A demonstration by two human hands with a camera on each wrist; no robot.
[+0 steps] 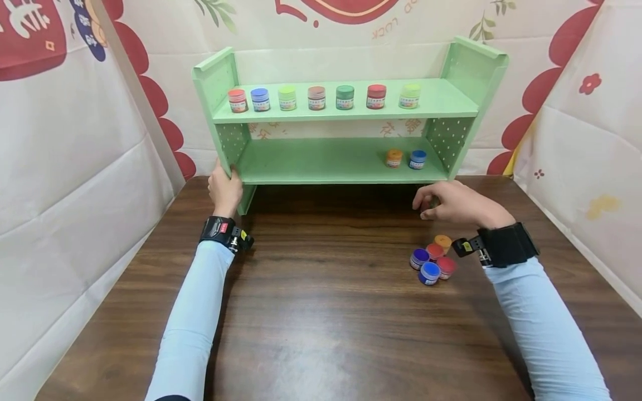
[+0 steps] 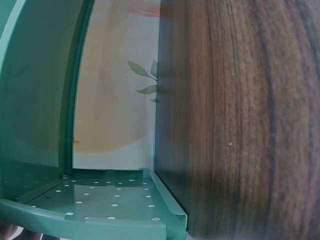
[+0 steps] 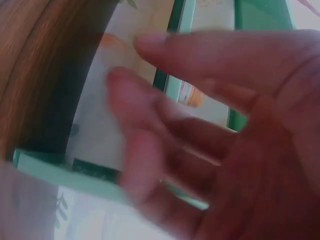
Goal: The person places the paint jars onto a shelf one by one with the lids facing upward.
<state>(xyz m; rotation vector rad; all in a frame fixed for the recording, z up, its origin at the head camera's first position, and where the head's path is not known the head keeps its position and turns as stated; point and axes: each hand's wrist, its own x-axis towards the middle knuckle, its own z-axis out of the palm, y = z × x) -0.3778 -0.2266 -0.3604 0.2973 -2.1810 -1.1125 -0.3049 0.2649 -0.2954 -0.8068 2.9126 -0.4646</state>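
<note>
A two-tier green shelf (image 1: 321, 161) stands at the back of the table. My left hand (image 1: 224, 186) grips the lower front edge of its left side panel; in the left wrist view only fingertips show behind the panel (image 2: 100, 205). My right hand (image 1: 453, 201) is in front of the shelf's lower right corner, its fingers loosely bent and nothing between them in the right wrist view. On the lower tier are an orange jar (image 1: 394, 158) and a blue jar (image 1: 417, 160). Below the right hand, a cluster of small jars (image 1: 429, 273), blue, red and orange, sits on the table.
Several capped jars stand in a row on the upper tier, among them a red jar (image 1: 238, 101) and a dark green jar (image 1: 345, 97). Printed cloth (image 1: 90, 167) hangs around the wooden table (image 1: 321, 312) at the back and sides.
</note>
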